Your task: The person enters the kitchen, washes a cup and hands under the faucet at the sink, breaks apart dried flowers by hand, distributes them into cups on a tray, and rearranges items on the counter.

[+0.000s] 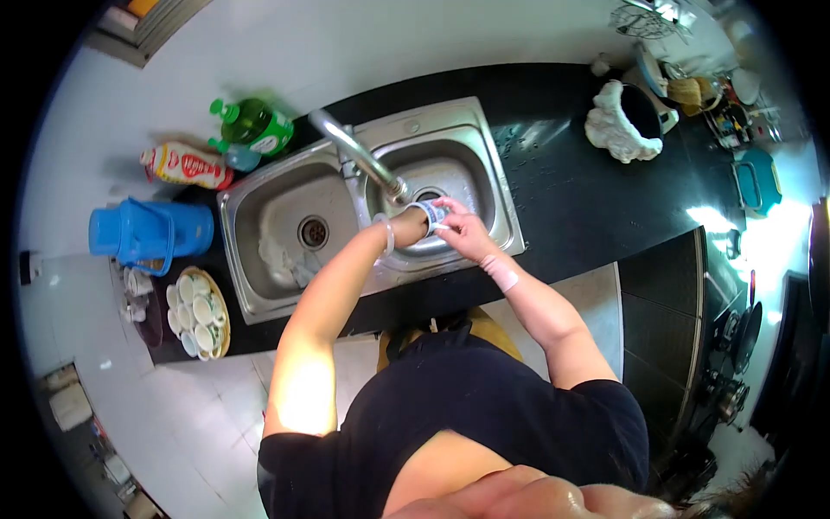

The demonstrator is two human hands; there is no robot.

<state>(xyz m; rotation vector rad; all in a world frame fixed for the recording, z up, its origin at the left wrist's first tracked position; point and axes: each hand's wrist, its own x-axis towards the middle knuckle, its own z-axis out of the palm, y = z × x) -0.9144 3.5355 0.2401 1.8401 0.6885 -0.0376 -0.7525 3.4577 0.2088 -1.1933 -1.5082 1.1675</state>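
Observation:
Over the right basin of the steel double sink (501,186), a small white cup (437,214) with a blue pattern is held below the faucet (367,162). My right hand (465,235) grips the cup from the right, fingers and thumb on its outside. From the left, my left hand (408,230) reaches to the cup's mouth. Its fingers are hidden there, seemingly inside the cup. A pale bangle (388,235) circles the left wrist.
A crumpled whitish cloth or bag (275,253) lies in the left basin. Several cups fill a round tray (223,316) beside a blue jug (164,233). Green (252,126) and white-red bottles (186,166) stand behind. A white-lined bin (616,130) sits on the right counter.

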